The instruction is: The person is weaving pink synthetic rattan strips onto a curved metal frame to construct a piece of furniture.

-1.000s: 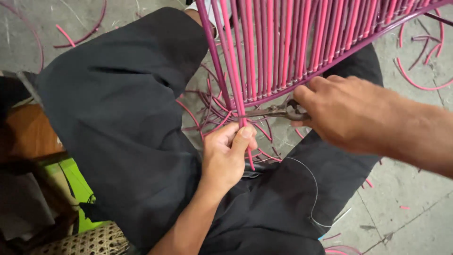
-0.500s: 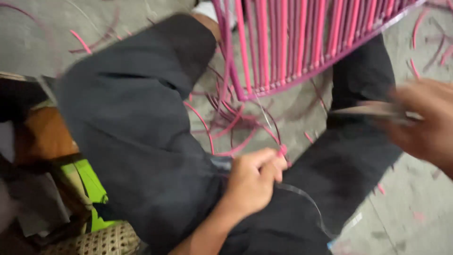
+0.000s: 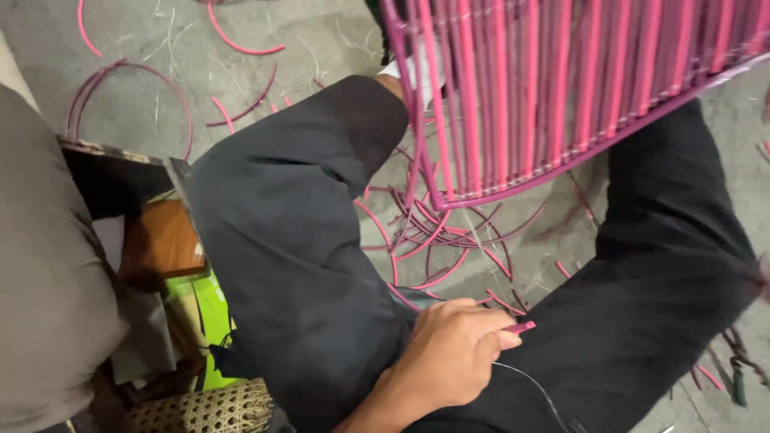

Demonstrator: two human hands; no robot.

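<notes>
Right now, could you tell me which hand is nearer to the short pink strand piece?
Left. The left hand pinches the short pink strand piece; the right hand is out of view.

Right hand out of frame — only a blur at the right edge. Pink woven panel (image 3: 561,88) cut off by top and right edges; full shape not visible. Left hand (image 3: 449,361) closed on a short pink strip (image 3: 520,327), most of it hidden inside the fingers. Thin wire (image 3: 533,385) runs off the bottom edge. Woven cane piece (image 3: 204,409) cropped at bottom — kind unclear.
</notes>
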